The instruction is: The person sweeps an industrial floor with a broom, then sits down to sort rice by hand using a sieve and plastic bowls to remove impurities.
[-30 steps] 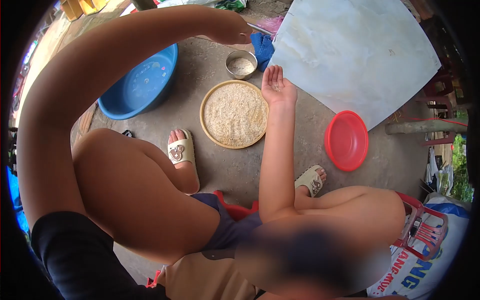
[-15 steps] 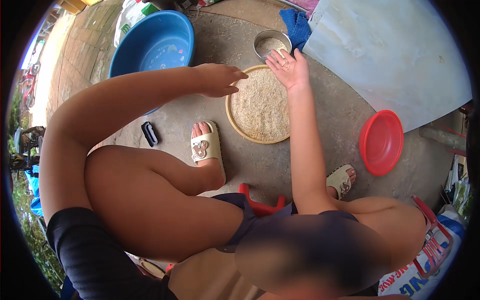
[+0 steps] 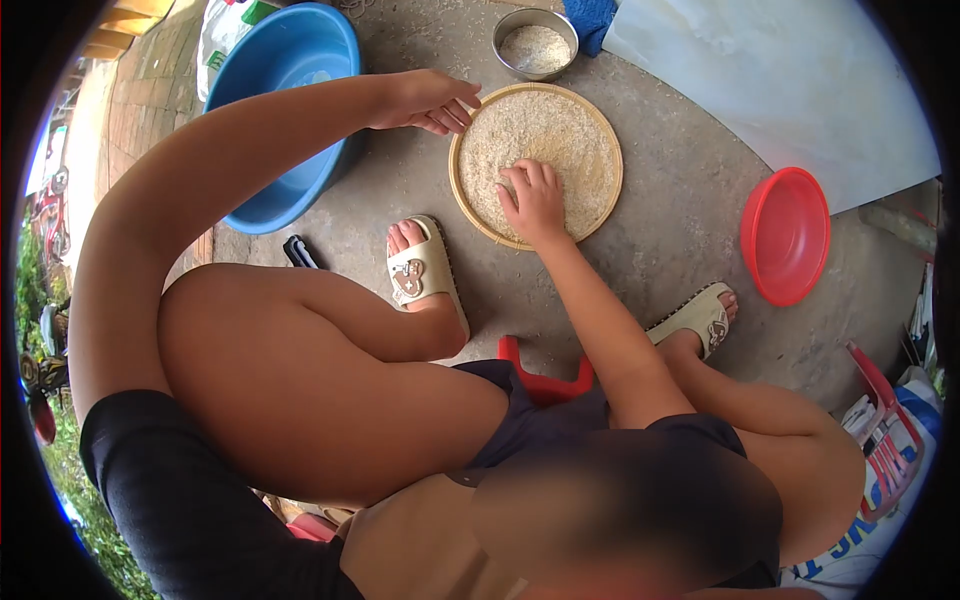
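A round, flat winnowing tray [image 3: 456,190] with a tan rim lies on the floor before me, spread with pale rice-like grain [image 3: 570,130]. My right hand [image 3: 535,200] rests palm down on the grain in the tray's lower middle, fingers parted and slightly bent. By the upper left rim hovers my left hand [image 3: 428,102], its fingers stretched out and holding nothing. Just beyond the tray stands a round metal bowl [image 3: 498,38] with more of the pale grain inside.
A large blue basin [image 3: 225,95] stands at the upper left, partly behind my left forearm. To the right is a red plastic basin [image 3: 785,235], near a big pale sheet [image 3: 760,90]. A blue cloth [image 3: 588,22] lies beside the metal bowl. My sandalled feet flank the tray's near side.
My right hand has turned from palm up near the metal bowl to palm down on the grain, moving toward me. My left hand has shifted slightly left along the rim. The view has tilted.
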Motion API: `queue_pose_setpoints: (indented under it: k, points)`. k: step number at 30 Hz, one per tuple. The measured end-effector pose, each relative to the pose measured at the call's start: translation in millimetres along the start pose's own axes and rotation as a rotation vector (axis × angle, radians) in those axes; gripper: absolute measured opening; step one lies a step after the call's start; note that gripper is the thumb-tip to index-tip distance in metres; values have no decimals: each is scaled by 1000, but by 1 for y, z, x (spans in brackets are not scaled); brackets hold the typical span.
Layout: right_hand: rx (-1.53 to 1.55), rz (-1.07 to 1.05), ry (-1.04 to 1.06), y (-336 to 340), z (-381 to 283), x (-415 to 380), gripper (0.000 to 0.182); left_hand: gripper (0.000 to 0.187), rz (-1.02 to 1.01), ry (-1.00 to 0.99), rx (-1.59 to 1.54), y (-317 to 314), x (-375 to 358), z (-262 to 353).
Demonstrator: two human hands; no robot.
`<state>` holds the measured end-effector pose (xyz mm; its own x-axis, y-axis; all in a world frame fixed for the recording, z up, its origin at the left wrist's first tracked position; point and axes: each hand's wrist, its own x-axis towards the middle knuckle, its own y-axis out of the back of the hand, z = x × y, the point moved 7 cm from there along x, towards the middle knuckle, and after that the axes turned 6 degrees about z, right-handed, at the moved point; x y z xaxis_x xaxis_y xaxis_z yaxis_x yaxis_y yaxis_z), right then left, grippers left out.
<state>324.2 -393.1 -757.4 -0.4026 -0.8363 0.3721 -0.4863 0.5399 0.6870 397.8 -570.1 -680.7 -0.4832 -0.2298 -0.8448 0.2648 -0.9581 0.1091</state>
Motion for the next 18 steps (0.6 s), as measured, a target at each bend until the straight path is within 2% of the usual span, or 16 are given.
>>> queue_pose_setpoints:
  k: [2, 6, 12, 14, 17, 18]
  points:
    - [-51, -188, 158, -13, -17, -12, 18, 52, 3, -13, 0, -3, 4, 7]
    - [-67, -254, 161, -24, -12, -5, 16, 49, 7, -22, 56, -8, 7, 15]
    - [2, -224, 325, -27, -8, 6, 17, 48, 32, -1, 80, -19, -7, 14]
    - [45, -166, 342, -24, -7, 14, 24, 48, 23, 3, 40, -24, -11, 10]
    - [11, -262, 56, -27, 13, 28, 39, 48, 16, 32, -72, -30, -17, 2]
    - [14, -262, 54, -23, 10, 35, 39, 48, 17, 35, -70, -32, -19, 1]
